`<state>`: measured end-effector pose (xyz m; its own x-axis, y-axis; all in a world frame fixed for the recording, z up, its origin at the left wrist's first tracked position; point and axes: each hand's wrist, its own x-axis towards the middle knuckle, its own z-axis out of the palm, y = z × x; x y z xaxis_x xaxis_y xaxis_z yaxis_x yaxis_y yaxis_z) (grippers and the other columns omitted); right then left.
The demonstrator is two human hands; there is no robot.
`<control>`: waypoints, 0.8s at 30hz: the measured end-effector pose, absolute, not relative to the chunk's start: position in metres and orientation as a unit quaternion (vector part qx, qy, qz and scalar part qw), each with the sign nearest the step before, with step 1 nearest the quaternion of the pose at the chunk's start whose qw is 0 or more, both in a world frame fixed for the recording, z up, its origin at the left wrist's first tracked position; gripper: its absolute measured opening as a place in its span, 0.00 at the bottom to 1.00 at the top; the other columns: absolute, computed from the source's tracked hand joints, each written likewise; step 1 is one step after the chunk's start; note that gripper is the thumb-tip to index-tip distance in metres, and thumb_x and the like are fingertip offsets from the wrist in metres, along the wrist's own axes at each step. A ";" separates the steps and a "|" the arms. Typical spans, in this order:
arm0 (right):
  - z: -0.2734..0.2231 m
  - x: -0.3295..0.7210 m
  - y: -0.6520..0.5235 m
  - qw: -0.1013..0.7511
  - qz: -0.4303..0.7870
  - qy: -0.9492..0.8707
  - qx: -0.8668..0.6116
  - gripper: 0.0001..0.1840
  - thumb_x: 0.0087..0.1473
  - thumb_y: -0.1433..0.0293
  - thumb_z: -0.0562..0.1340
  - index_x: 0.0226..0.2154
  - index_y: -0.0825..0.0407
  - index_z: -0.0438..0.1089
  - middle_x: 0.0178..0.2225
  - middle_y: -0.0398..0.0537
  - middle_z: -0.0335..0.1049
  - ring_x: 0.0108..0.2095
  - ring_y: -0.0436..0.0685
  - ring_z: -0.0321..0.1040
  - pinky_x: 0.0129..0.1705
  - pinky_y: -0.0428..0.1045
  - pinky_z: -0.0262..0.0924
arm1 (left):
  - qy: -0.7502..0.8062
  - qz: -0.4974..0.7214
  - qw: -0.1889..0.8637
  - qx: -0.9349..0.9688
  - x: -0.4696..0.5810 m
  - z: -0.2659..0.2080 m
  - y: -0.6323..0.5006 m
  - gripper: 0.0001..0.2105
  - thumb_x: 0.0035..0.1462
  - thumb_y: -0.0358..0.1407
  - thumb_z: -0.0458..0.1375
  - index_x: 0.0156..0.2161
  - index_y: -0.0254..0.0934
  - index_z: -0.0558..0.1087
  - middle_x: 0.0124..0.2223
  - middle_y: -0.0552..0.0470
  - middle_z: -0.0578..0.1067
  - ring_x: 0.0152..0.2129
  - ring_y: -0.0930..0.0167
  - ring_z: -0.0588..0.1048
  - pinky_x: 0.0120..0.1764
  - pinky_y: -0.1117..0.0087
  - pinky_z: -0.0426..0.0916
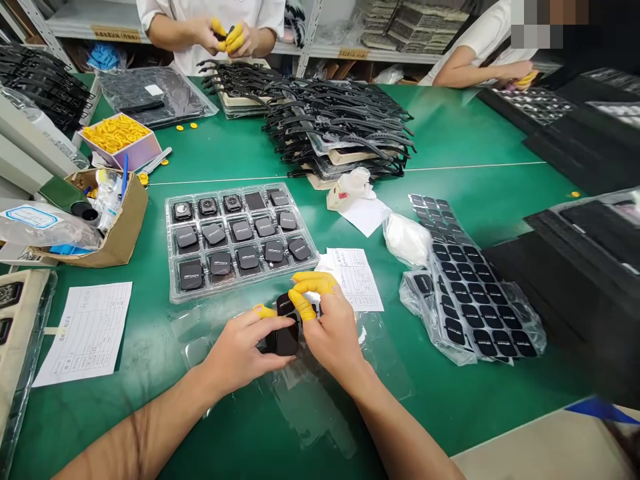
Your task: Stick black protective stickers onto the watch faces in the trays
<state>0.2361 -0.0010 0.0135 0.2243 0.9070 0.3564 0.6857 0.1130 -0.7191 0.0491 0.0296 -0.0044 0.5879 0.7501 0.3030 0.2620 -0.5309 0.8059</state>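
Note:
My left hand (243, 350), with a yellow finger cot on its index finger, grips a black square smartwatch body (287, 341) between thumb and fingers. Above the watch, my right hand (333, 327) pinches a black square sticker (285, 305) with pale lettering; yellow cots cover its thumb and fingertips. Whether the sticker touches the watch face I cannot tell. Just beyond my hands lies a clear blister tray (175, 297) with watch bodies, most bearing black lettered covers (191, 274). Sheets of similar black stickers (470, 291) lie to the right on plastic.
Clear plastic sheets (320, 407) lie under my hands. Stacked black watch straps (340, 123) stand at the back. Left are a cardboard box (125, 227), a box of yellow finger cots (135, 150) and a paper form (85, 333). Two people work across the green table (465, 147).

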 end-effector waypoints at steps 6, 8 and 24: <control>0.004 0.238 0.002 0.414 0.152 -0.596 -0.671 0.05 0.68 0.68 0.58 0.41 0.42 0.69 0.41 0.48 0.80 0.43 0.64 0.76 0.44 0.60 0.71 | 0.340 0.318 0.374 0.802 0.050 0.001 0.031 0.25 0.42 0.33 0.80 0.48 0.43 0.85 0.47 0.45 0.83 0.41 0.59 0.85 0.44 0.61 0.84; 0.000 0.239 0.003 0.408 0.140 -0.604 -0.670 0.05 0.68 0.67 0.58 0.40 0.42 0.69 0.40 0.48 0.79 0.43 0.66 0.75 0.43 0.61 0.70 | 0.347 0.314 0.380 0.798 0.050 0.002 0.031 0.25 0.40 0.34 0.81 0.48 0.45 0.86 0.49 0.44 0.82 0.44 0.57 0.85 0.47 0.57 0.84; 0.011 0.242 -0.006 0.417 0.172 -0.567 -0.689 0.07 0.67 0.58 0.64 0.45 0.40 0.73 0.44 0.48 0.81 0.45 0.67 0.77 0.49 0.64 0.70 | 0.359 0.352 0.393 0.770 0.049 0.001 0.032 0.23 0.48 0.33 0.77 0.51 0.45 0.83 0.47 0.47 0.86 0.41 0.59 0.85 0.46 0.58 0.84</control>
